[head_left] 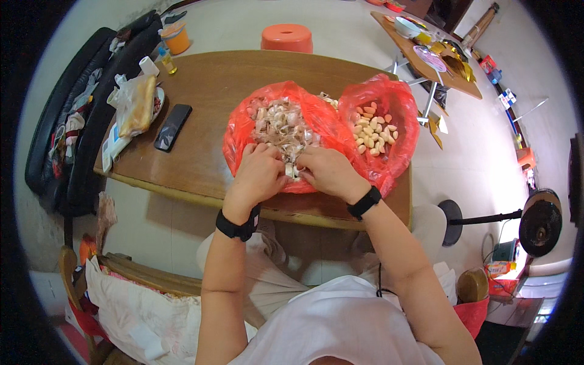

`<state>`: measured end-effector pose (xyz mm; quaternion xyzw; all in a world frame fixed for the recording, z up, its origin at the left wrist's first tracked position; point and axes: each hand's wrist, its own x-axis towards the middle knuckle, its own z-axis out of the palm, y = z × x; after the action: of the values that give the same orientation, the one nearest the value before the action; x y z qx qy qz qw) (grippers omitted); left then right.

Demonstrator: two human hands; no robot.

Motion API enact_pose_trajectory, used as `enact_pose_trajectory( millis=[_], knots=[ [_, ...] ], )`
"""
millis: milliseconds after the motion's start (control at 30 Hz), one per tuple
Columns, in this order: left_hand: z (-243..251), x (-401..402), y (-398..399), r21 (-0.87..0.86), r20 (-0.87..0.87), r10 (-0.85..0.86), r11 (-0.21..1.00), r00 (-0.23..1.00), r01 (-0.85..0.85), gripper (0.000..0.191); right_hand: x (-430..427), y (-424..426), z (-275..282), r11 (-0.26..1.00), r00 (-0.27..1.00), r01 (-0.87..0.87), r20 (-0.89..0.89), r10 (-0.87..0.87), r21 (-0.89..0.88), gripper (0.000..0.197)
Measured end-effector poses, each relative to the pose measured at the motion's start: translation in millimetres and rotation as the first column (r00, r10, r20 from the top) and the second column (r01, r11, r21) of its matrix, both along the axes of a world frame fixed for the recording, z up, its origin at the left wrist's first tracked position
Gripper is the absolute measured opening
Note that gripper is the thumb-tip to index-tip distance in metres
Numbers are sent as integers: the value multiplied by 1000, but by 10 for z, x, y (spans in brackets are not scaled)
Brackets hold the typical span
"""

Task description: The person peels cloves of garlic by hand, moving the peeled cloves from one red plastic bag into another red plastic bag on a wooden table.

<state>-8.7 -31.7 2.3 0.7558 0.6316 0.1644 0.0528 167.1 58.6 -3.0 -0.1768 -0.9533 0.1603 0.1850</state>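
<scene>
Unpeeled garlic cloves and loose papery skins form a heap point(278, 121) in a spread red plastic bag point(237, 125) on the wooden table. My left hand point(261, 171) rests at the heap's near left side, fingers curled into it; whether they hold anything is hidden. Opposite it, my right hand point(329, 169) pinches at a pale garlic clove point(297, 171) with thumb and forefinger. To the right, peeled cloves point(375, 132) lie in a second red plastic bag point(406, 123). More pale garlic or skins point(329, 99) show behind and between the two bags.
On the wooden table point(205, 91), a black smartphone point(173, 127) lies left of the bags. Farther left are bagged bread point(139, 102), a plate and a small yellow bottle point(168, 61). A red plastic stool point(286, 39) stands beyond; a fan point(540, 223) is at right.
</scene>
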Motion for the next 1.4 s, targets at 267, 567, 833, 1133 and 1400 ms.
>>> enact_pose_trajectory(
  millis=[267,567,833,1133,1400],
  knots=[
    [-63,132,64,72,-116,139,989,983,-131,12,-47,-6,-117,973,977,126,147,-156,196,15],
    [-179,278,117,148,-183,202,973,962,-177,15,-57,-70,-144,953,964,248,52,-260,172,19],
    [-172,86,172,179,-11,148,973,989,-144,13,-22,-117,-39,980,974,194,-130,-187,45,23],
    [-1,149,222,34,682,102,985,724,-171,19,-53,-29,-19,869,885,183,-308,-350,-460,21],
    [-54,227,293,-5,814,69,994,577,-113,22,62,85,-11,468,905,-61,-246,-347,-881,19]
  ],
)
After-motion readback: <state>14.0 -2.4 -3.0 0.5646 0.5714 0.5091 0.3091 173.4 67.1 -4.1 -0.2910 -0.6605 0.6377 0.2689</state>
